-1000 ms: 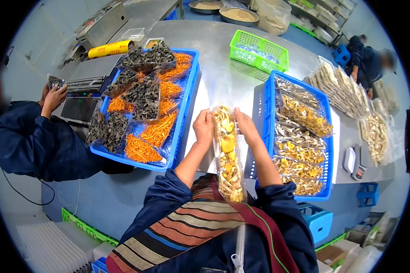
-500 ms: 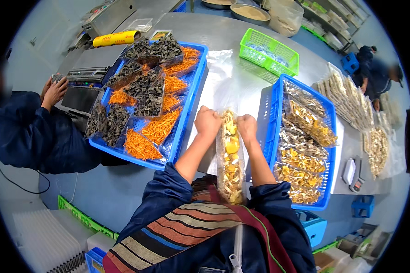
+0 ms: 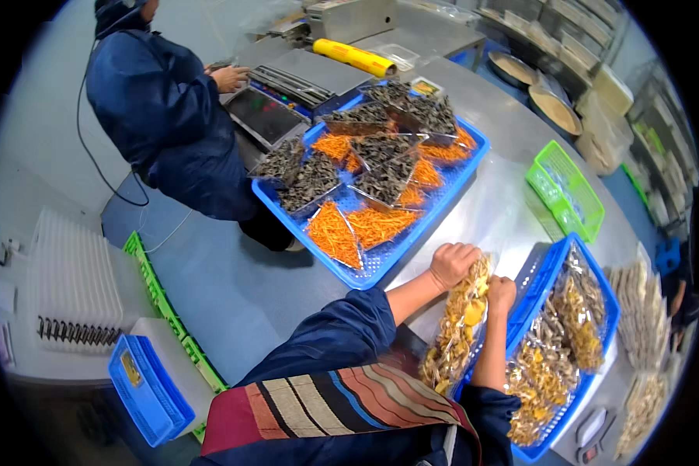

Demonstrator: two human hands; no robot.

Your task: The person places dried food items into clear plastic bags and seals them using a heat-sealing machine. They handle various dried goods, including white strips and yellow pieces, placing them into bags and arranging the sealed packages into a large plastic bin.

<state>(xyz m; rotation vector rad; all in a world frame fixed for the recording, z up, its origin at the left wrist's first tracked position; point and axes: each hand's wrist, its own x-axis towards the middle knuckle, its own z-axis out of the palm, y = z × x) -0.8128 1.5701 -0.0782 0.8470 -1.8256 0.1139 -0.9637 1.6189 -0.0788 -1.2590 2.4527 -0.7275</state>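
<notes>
A long clear bag of yellow and pale dried mushrooms (image 3: 460,330) lies between my hands at the table's near edge, its lower end close to my apron. My left hand (image 3: 453,266) is closed on the bag's upper left side. On its upper right side my right hand (image 3: 502,293) is also closed, the fingers curled around the film. Just right of that forearm stands a blue crate (image 3: 541,293) with several similar bags in it. To the left, a large blue tray (image 3: 370,278) bears packs of black dried fungus (image 3: 384,167) and orange dried strands (image 3: 335,233).
A green basket (image 3: 590,203) with clear plastic inside stands beyond the crate. A co-worker (image 3: 167,116) works by a wrapping machine (image 3: 268,116) at the left, near a yellow roll (image 3: 355,57). Long pale packs (image 3: 637,311) and a small scale-like device (image 3: 594,435) lie far right.
My view has swung left, so the table and trays appear farther right. The mushroom bag, still in both hands, is now tilted, and its contents look looser. The co-worker shows more fully.
</notes>
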